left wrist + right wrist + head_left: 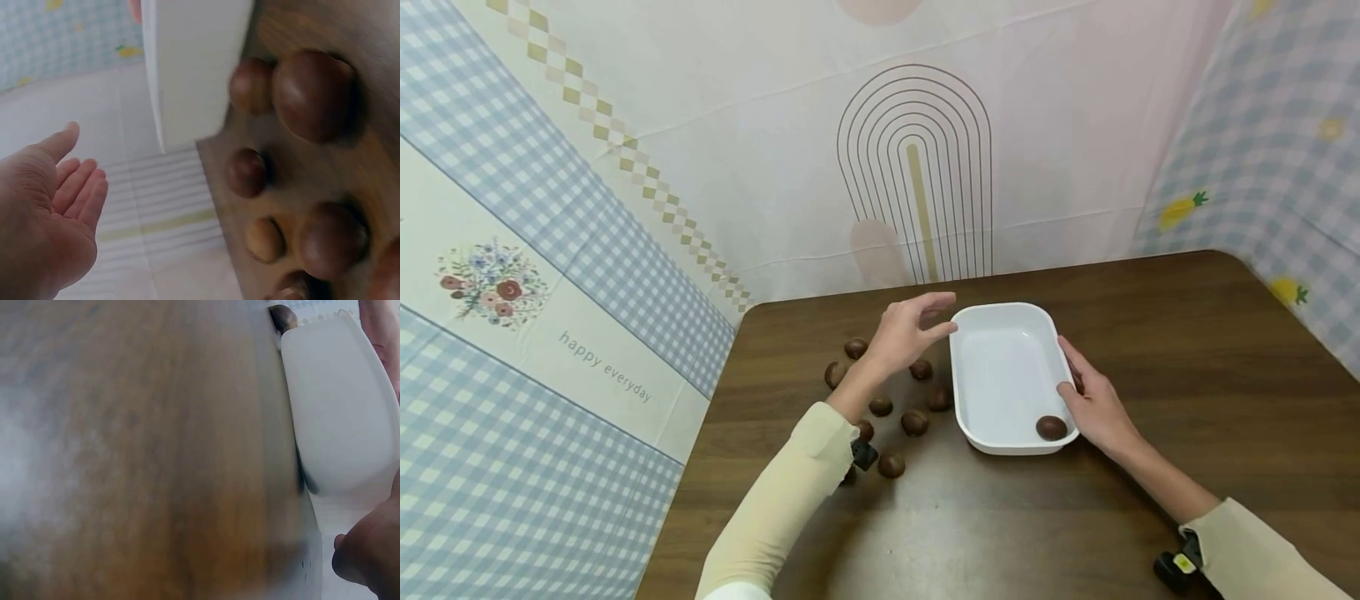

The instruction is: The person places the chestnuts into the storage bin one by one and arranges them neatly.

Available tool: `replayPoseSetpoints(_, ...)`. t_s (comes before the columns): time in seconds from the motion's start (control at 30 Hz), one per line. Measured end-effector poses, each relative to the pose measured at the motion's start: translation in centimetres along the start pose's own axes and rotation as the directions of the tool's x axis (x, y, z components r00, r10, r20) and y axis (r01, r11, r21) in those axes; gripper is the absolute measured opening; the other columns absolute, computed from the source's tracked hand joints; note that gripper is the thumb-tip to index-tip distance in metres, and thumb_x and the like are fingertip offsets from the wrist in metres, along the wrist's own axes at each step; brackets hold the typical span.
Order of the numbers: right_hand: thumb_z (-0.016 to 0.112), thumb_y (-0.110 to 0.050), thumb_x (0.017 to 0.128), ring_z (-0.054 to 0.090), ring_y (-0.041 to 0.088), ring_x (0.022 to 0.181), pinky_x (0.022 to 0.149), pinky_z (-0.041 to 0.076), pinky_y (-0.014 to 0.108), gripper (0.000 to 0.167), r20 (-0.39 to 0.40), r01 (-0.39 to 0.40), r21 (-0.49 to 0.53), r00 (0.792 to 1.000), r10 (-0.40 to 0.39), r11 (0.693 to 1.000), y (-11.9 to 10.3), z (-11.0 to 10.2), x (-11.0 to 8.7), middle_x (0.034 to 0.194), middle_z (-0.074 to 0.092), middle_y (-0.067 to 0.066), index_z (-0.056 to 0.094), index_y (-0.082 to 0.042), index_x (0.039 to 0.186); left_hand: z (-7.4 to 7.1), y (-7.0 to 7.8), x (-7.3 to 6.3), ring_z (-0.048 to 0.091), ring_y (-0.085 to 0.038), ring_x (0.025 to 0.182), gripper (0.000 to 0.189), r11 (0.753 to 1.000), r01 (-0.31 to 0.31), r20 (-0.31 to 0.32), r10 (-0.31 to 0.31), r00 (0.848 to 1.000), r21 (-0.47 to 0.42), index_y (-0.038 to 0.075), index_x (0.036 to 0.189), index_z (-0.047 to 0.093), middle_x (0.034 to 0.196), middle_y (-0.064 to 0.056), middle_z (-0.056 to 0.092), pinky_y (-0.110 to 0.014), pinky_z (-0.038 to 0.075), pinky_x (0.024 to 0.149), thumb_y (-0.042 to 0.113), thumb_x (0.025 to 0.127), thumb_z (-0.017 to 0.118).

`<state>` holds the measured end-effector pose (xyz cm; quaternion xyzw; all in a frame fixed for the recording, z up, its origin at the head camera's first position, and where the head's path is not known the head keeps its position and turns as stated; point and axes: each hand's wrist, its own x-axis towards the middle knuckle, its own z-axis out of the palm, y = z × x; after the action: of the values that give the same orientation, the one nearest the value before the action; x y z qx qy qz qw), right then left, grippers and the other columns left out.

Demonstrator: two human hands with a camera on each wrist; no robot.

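My left hand [901, 340] hovers by the left rim of a white rectangular dish [1003, 367]. Its fingers are loosely bent, the thumb stands apart, and the left wrist view shows the palm holding nothing. On the other side, my right hand [1097, 408] grips the dish's right rim between thumb and fingers. One shiny brown chestnut [1051, 428] lies inside, in the near right corner. Below and around the left forearm, several more chestnuts [914, 422] are scattered on the table; the arm partly hides some. The left wrist view shows brown shells, one chestnut [265, 240] with a tan patch.
The dark wooden table [1195, 367] has its back edge against a pale patterned cloth [760, 167]. Blue checked cloth [482, 50] hangs at the left, and another with yellow fruit prints [1277, 158] at the right. Table surface extends right of the dish and in front.
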<state>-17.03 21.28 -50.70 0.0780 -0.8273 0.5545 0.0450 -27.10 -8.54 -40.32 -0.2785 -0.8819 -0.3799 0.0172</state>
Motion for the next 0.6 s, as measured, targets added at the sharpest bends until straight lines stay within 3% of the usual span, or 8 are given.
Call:
replayPoseSetpoints(0.3, 0.044, -0.001, 0.107, 0.039, 0.045, 0.146, 0.090, 0.035, 0.000, 0.068, 0.001, -0.003, -0.003, 1.000, 0.003, 1.000, 0.1, -0.1, 0.0, 0.168, 0.029, 0.028, 0.020, -0.009, 0.170, -0.8, -2.9, -1.3, 0.061, -0.022, 0.134, 0.052, 0.995, 0.062, -0.079, -0.068, 0.995, -0.080, 0.012, 0.148, 0.063, 0.147, -0.002, 0.065, -0.037, 0.050, 0.112, 0.021, 0.099, 0.079)
replayPoseSetpoints(0.6, 0.045, 0.000, 0.107, 0.036, 0.045, 0.149, 0.092, 0.033, -0.001, 0.069, 0.003, -0.011, 0.007, 1.000, 0.011, 1.000, 0.0, -0.1, 0.0, 0.169, 0.028, 0.026, 0.020, -0.010, 0.170, -0.2, -4.6, -2.5, 0.061, -0.022, 0.136, 0.052, 0.995, 0.084, -0.063, -0.087, 0.994, -0.054, 0.012, 0.148, 0.063, 0.147, -0.003, 0.064, -0.040, 0.051, 0.111, 0.024, 0.100, 0.078)
